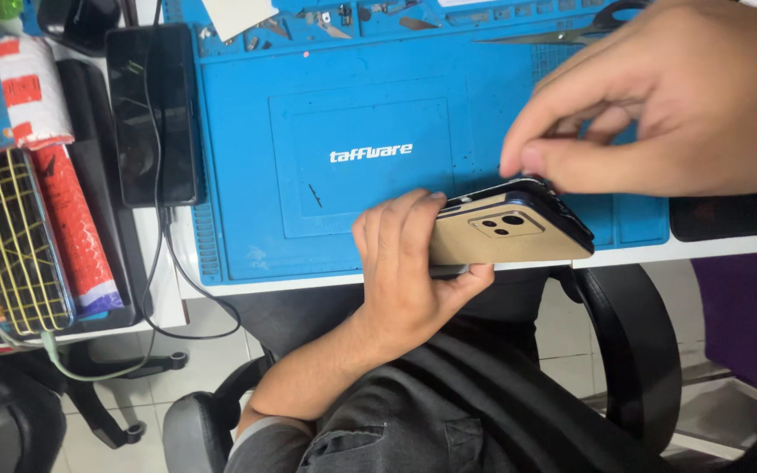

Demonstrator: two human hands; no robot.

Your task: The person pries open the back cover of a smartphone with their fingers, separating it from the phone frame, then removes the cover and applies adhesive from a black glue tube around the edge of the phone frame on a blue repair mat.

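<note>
We've got the phone (512, 235) gripped in our left hand (405, 263); right hand (659, 105) pinches its top edge; back cover looks only partly lifted.

A blue work mat (247, 158) covers the white desk, small metal tools (326, 22) and scissors (571, 31) lying along its top edge. Left of it lies a dark phone (152, 114) with a black cable (164, 263) crossing it, beside a red-and-white bubble-wrap roll (54, 175).
</note>
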